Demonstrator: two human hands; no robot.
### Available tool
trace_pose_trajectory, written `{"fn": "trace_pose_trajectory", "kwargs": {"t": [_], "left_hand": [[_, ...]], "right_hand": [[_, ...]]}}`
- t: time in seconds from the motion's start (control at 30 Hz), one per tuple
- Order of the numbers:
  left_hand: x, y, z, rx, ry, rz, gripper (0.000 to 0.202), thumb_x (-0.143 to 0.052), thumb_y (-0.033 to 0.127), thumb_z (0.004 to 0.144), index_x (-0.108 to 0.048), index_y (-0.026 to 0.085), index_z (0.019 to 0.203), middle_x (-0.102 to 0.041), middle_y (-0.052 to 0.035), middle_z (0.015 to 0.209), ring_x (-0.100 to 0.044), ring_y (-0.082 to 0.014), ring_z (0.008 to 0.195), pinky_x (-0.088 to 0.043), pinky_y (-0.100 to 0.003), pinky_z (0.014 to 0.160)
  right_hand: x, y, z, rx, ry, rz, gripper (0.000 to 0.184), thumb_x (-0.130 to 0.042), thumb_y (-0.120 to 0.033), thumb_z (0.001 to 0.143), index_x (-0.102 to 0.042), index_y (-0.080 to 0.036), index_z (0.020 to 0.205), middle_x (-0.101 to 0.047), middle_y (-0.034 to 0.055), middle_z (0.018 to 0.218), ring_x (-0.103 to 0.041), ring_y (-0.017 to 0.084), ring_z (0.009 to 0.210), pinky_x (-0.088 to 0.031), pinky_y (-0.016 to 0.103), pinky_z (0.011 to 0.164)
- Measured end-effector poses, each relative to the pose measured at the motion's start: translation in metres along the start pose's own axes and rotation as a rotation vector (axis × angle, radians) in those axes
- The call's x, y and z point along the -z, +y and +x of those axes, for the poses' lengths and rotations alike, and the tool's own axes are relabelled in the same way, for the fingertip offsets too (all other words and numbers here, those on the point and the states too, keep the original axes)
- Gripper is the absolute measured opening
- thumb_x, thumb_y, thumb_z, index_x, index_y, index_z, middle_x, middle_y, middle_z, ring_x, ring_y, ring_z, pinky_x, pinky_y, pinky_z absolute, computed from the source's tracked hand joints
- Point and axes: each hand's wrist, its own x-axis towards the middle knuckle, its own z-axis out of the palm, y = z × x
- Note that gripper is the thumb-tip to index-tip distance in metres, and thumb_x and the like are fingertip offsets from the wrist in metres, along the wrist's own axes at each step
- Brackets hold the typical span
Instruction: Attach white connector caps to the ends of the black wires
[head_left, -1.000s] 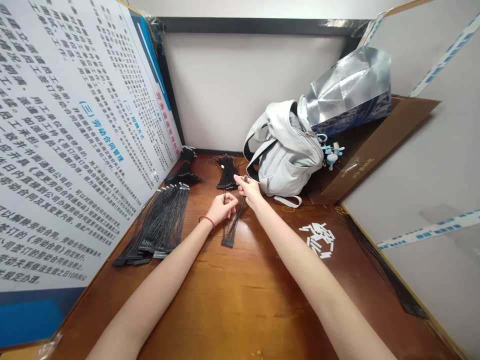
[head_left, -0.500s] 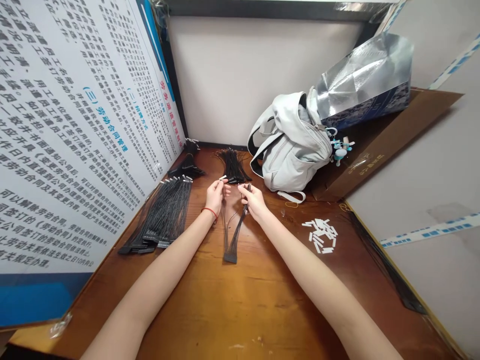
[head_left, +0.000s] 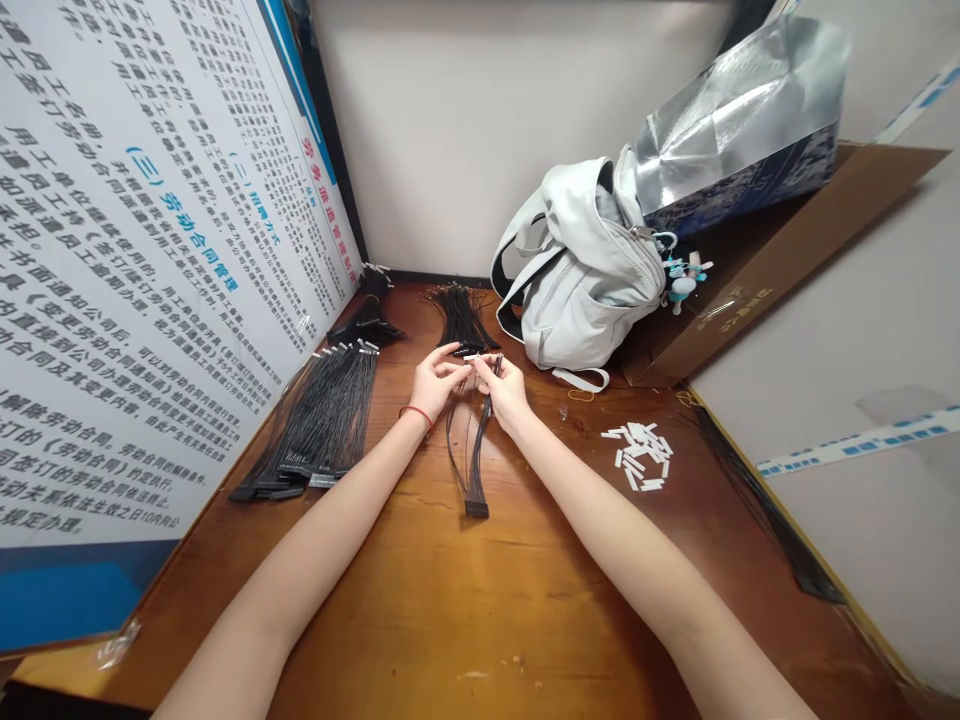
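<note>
Above the middle of the table, my left hand [head_left: 435, 385] has its thumb and fingers drawn together at a small white connector [head_left: 471, 358]. My right hand [head_left: 505, 390] meets it there, closed round the upper wires of a black wire harness [head_left: 480, 460]. The harness hangs toward me, its black plug [head_left: 476, 509] lowest and a few wires bowed out to the left. Fingers partly hide the wire ends at the connector. Just behind my hands lies a bundle of black wire harnesses [head_left: 463, 318].
Harnesses with white ends lie in a pile [head_left: 322, 420] at left, a tied bundle [head_left: 367, 312] behind them. Loose white connectors [head_left: 639, 455] are scattered at right. A pale backpack [head_left: 581, 275] leans by a cardboard box [head_left: 787, 260]. More black wires [head_left: 780, 530] run along the right panel.
My left hand has moved right with the white connector, up to my right hand's fingertips. The harness plug has swung slightly right. The camera view has shifted a little.
</note>
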Motion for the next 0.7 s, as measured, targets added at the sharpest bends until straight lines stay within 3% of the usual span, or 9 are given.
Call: {"fn": "trace_pose_trajectory", "kwargs": {"t": [0.1,0.2,0.43,0.7], "left_hand": [[0.0002,0.0009,-0.0004,-0.014,-0.049,-0.019,0.044,-0.074,0.032,0.059,-0.065,0.013,0.097,-0.069,-0.0067,0.08,-0.063,-0.0155,0.074,-0.049,-0.027,0.071],[0.0004,0.0006,-0.0002,-0.019,-0.015,-0.02,0.033,-0.073,0.033,0.06,-0.068,0.013,0.087,-0.069,-0.0091,0.092,-0.063,-0.0186,0.087,-0.049,-0.03,0.08],[0.0034,-0.0051,0.0036,0.009,0.104,-0.091,0.036,-0.075,0.031,0.057,-0.069,0.014,0.088,-0.069,-0.0093,0.096,-0.062,-0.0194,0.09,-0.05,-0.031,0.079],[0.0022,-0.0042,0.0023,-0.04,0.085,-0.112,0.033,-0.076,0.031,0.055,-0.07,0.013,0.083,-0.07,-0.0094,0.09,-0.064,-0.0198,0.086,-0.05,-0.034,0.083]], "right_hand": [[0.001,0.003,0.002,0.007,0.002,-0.009,0.033,-0.073,-0.042,0.057,-0.059,-0.017,0.073,-0.061,0.002,0.077,-0.049,0.008,0.06,-0.032,0.018,0.046],[0.0022,0.005,0.0032,0.024,0.004,-0.015,0.032,-0.073,-0.042,0.057,-0.059,-0.017,0.073,-0.059,0.0003,0.073,-0.047,0.008,0.058,-0.032,0.019,0.047],[0.0023,0.0031,-0.0003,0.094,-0.057,-0.086,0.028,-0.068,-0.043,0.063,-0.057,-0.018,0.072,-0.045,-0.0057,0.057,-0.037,0.007,0.049,-0.031,0.021,0.049],[-0.0021,0.0038,-0.003,0.192,-0.122,-0.247,0.023,-0.062,-0.04,0.067,-0.058,-0.017,0.069,-0.051,-0.0022,0.061,-0.046,0.012,0.061,-0.037,0.023,0.058]]}}
